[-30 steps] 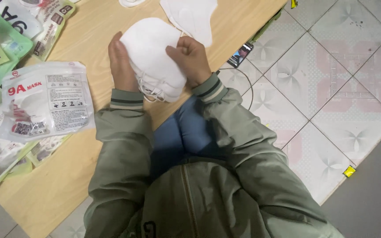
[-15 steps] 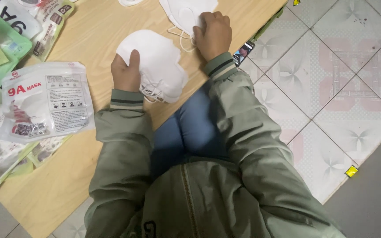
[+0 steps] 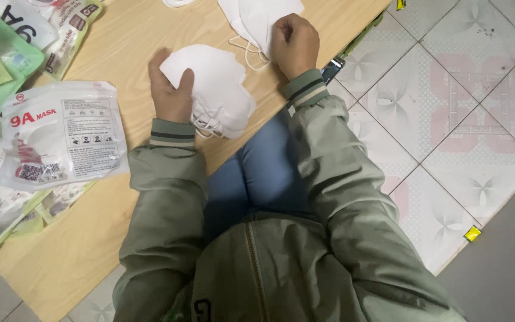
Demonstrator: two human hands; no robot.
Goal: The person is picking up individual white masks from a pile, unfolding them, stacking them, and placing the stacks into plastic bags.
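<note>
My left hand (image 3: 172,90) grips a stack of white face masks (image 3: 219,89) near the front edge of the wooden table (image 3: 132,42); elastic loops hang from the stack's lower side. My right hand (image 3: 295,43) is closed on the edge of a second pile of white masks (image 3: 251,15) farther back on the table, with an ear loop trailing beside it. Both arms wear olive green sleeves with striped cuffs.
A white and clear mask package (image 3: 64,134) lies left of my left hand, with several more packages, green and white (image 3: 7,53), heaped at the table's left. A dark small object (image 3: 332,68) sits at the table's right edge. Tiled floor (image 3: 448,107) spreads to the right.
My right hand let go of the stack held by my left hand and reached back to the second mask pile. The left hand stayed on the stack.
</note>
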